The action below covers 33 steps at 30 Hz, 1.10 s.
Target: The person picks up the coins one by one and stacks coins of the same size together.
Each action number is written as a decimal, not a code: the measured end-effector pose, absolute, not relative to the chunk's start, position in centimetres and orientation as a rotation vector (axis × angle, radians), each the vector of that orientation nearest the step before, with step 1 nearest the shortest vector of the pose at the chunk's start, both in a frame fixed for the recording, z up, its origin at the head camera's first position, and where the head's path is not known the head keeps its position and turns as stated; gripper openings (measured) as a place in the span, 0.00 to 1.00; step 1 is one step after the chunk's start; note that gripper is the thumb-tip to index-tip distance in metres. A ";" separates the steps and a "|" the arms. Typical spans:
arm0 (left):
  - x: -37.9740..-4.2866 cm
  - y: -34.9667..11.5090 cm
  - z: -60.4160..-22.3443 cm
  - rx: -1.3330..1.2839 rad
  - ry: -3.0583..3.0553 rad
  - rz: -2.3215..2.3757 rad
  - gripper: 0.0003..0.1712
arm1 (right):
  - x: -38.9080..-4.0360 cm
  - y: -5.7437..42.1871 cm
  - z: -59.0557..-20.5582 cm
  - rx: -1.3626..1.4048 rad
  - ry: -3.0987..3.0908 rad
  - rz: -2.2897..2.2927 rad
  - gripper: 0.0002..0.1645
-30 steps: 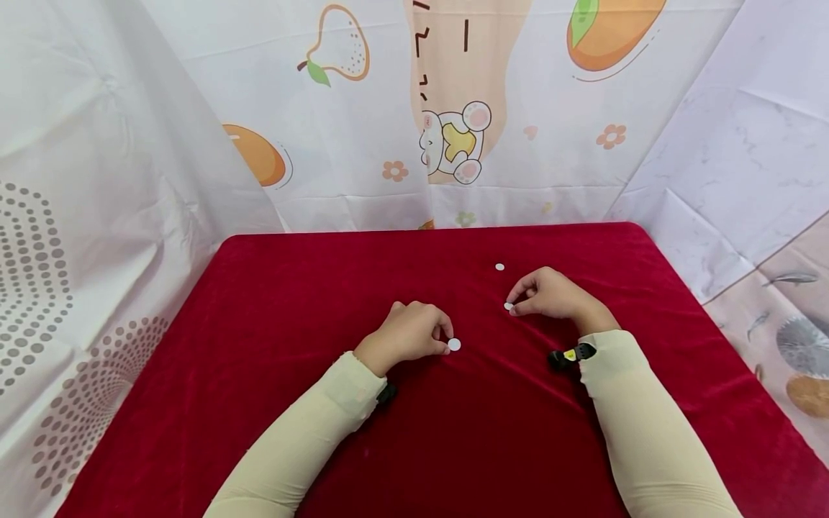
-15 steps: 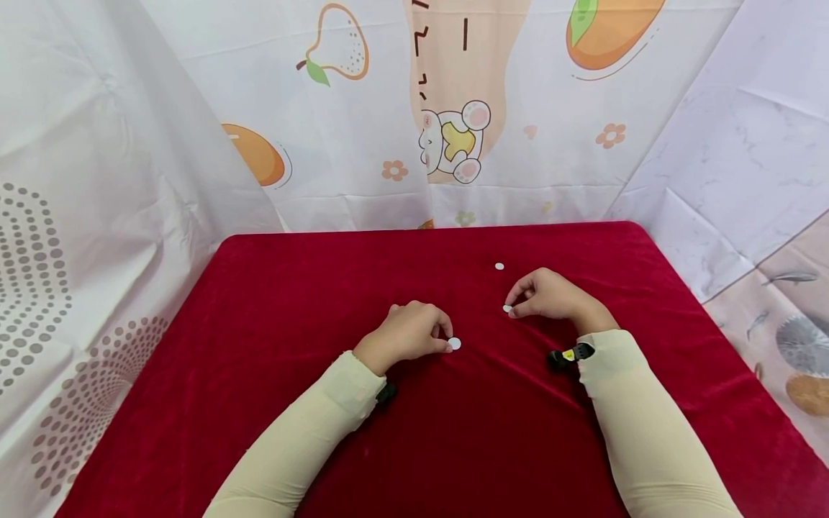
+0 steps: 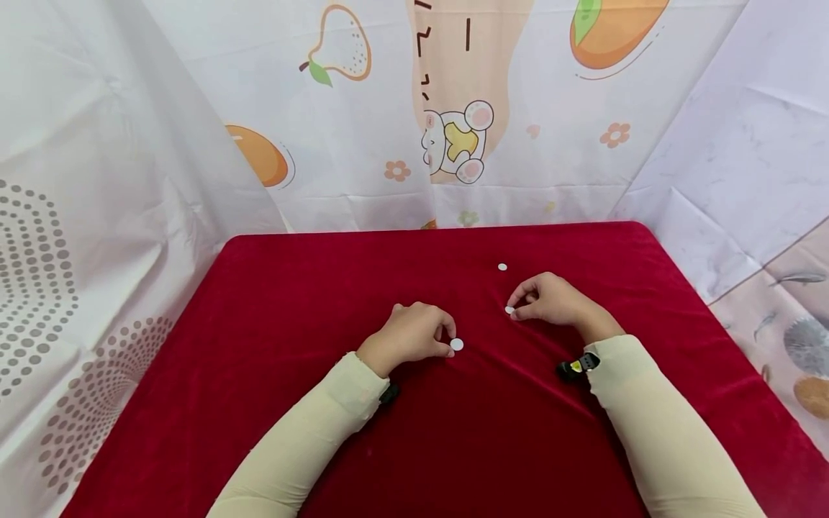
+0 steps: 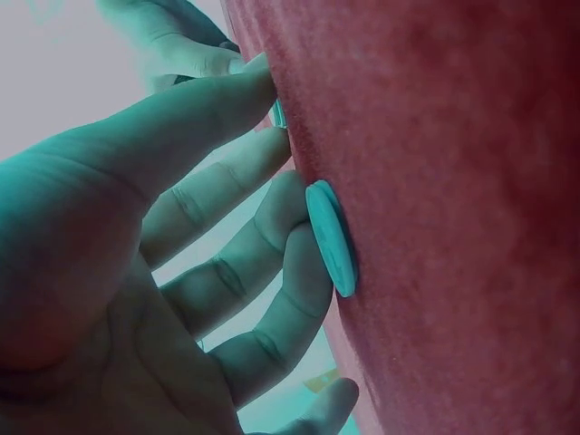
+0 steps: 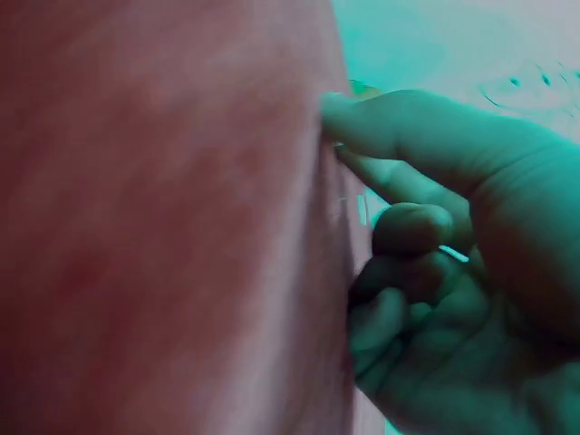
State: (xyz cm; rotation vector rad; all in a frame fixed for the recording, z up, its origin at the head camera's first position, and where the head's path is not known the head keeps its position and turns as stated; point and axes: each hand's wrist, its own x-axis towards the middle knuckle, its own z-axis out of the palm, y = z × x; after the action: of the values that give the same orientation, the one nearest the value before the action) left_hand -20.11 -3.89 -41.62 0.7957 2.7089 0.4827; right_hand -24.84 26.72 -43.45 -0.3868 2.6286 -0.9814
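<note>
My left hand (image 3: 414, 334) has its thumb and index finger at opposite sides of a small white disc (image 3: 456, 344) on the red cloth, pinching its near edge. Another round disc (image 4: 332, 239), hidden from the head view, tilts by the curled fingers in the left wrist view. Farther right, my right hand (image 3: 550, 298) pinches a white disc (image 3: 509, 310) between thumb and index fingertips, partly covering it. Its other fingers curl inward in the right wrist view. A white disc (image 3: 502, 267) lies alone beyond the right hand, touched by neither.
A red velvet cloth (image 3: 311, 280) covers the table, with shallow creases running near the right hand. Printed curtains (image 3: 363, 144) hang behind and at both sides. Dark straps (image 3: 578, 367) sit at the wrists, over cream sleeves.
My right hand and wrist have shifted slightly towards me, with the pinched disc moving along. The left hand stays nearly still at its disc. The head view has shifted a little.
</note>
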 end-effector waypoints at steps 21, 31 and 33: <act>-20.2 -4.3 -41.7 0.819 2.728 0.462 0.10 | -22.7 25.6 -42.0 -0.607 2.583 -0.967 0.08; -20.4 -4.1 -42.0 0.834 2.736 0.459 0.10 | -21.5 24.2 -41.5 -0.693 2.543 -0.931 0.08; -20.4 -4.1 -42.0 0.832 2.731 0.464 0.10 | -21.3 24.0 -41.5 -0.711 2.536 -0.913 0.08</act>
State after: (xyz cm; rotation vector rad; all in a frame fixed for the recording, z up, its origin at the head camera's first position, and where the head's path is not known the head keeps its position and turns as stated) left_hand -20.38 -4.06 -42.02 0.8320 2.7306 0.4638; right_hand -21.32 23.95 -41.47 -0.7111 2.5355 -0.9127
